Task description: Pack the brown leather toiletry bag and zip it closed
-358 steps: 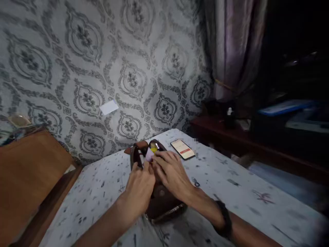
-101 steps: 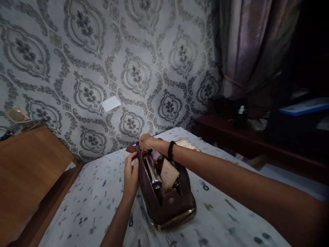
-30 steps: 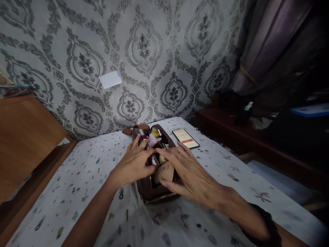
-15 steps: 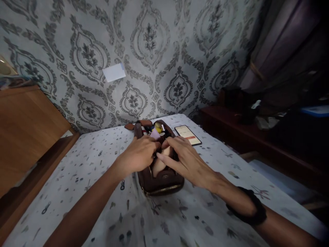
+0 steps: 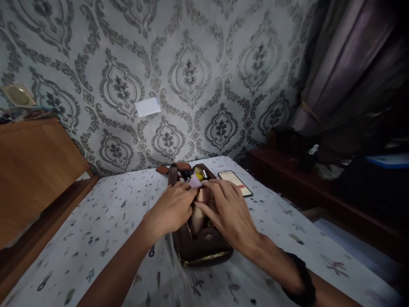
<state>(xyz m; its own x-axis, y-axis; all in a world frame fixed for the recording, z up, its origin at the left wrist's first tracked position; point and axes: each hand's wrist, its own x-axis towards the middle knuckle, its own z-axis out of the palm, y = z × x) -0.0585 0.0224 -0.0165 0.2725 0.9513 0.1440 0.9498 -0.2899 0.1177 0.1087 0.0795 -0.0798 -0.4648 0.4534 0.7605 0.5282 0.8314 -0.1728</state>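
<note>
1. A brown bag (image 5: 200,245) is sitting just below the middle of the frame on a patterned bedsheet (image 5: 96,230), its top open and small things crowding the mouth
2. The left hand (image 5: 171,209) is curling over the left edge of the opening, fingers bent inward; whether it is pinching anything I cannot tell
3. The right hand (image 5: 228,211) is lying over the right side of the mouth, fingers spread loosely and touching a tan, rounded item (image 5: 200,209) standing in the bag; a firm grip is not showing
4. A pale purple slip (image 5: 194,181) and a yellow item (image 5: 198,172) are poking out at the far end
5. The bag is looking soft-sided yet holding its shape, probably leather-like and a little slick; filled, it is likely moderately heavy, so taking it by both side walls near the rim seems safest
6. A phone (image 5: 235,183) is lying just right of the bag, screen lit
</note>
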